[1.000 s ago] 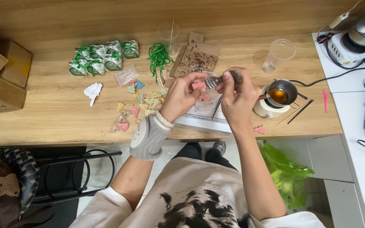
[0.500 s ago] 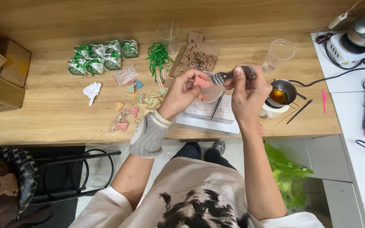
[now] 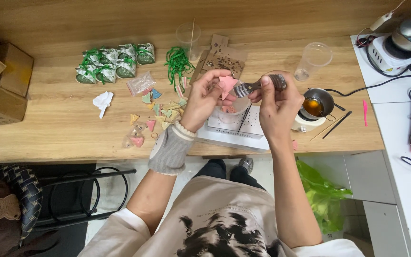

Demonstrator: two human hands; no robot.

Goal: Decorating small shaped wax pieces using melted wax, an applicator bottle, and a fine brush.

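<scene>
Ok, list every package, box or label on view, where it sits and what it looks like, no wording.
Wrapped packets: far left of the wooden desk, a cluster of small silvery bundles tied with green ribbon.
Clear bag: just right of and nearer than the packets, small, crumpled, transparent.
Cardboard boxes: left edge of the desk, plain brown.
Kraft card: beyond the hands, brown, speckled dark.

Place: a small home craft workspace, set up around a wooden table (image 3: 63, 119).
On the table: wrapped green packets (image 3: 112, 64) at the back, green ribbon (image 3: 178, 63) beside them, small coloured wax-like pieces (image 3: 155, 112) in front.
Right of the table: a white counter (image 3: 405, 157) with a small warming pot (image 3: 317, 102), cables and a stirring appliance (image 3: 400, 43).
Left of the table: cardboard boxes (image 3: 1, 85).
Below the table: a chair (image 3: 24, 190).
</scene>
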